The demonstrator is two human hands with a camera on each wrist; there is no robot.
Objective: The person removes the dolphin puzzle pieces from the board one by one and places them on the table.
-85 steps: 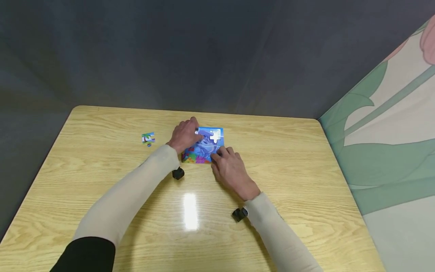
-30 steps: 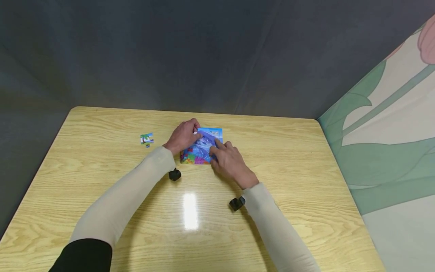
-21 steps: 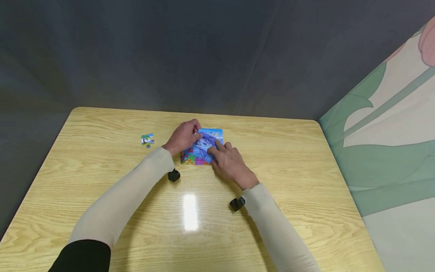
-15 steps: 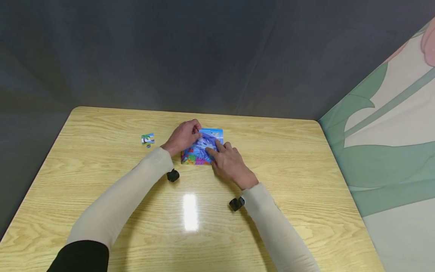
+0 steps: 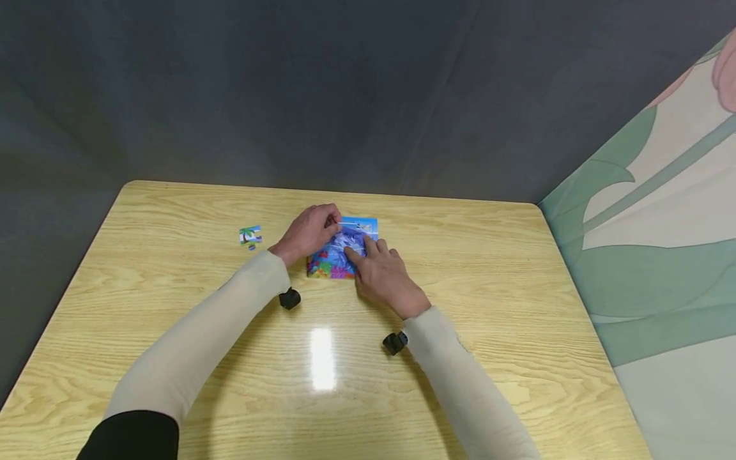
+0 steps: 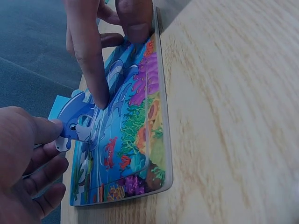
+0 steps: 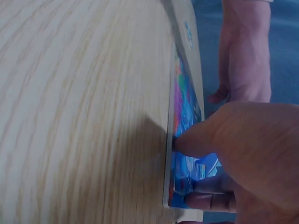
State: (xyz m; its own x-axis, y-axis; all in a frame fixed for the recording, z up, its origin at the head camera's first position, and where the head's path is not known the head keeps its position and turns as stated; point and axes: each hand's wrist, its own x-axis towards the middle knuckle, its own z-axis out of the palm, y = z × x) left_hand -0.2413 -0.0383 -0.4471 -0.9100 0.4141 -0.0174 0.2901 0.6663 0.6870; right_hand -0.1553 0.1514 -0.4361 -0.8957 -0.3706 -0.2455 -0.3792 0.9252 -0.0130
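White gap in the puzzle board point(image 5: 323, 268) isn't showing anymore, so probably one less hole, and the left hand point(image 5: 309, 231) is pinching a tilted dolphin piece point(image 6: 74, 111) at its far edge while the right hand point(image 5: 381, 271) is pressing, fingers spread.

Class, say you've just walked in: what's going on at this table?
A person is working on a sea-themed jigsaw puzzle. The left hand pinches a dolphin piece, tilted up at the puzzle, while fingers of the right hand rest on the picture. A palm-tree piece lies apart on the table, to the left, so the puzzle isn't finished yet.
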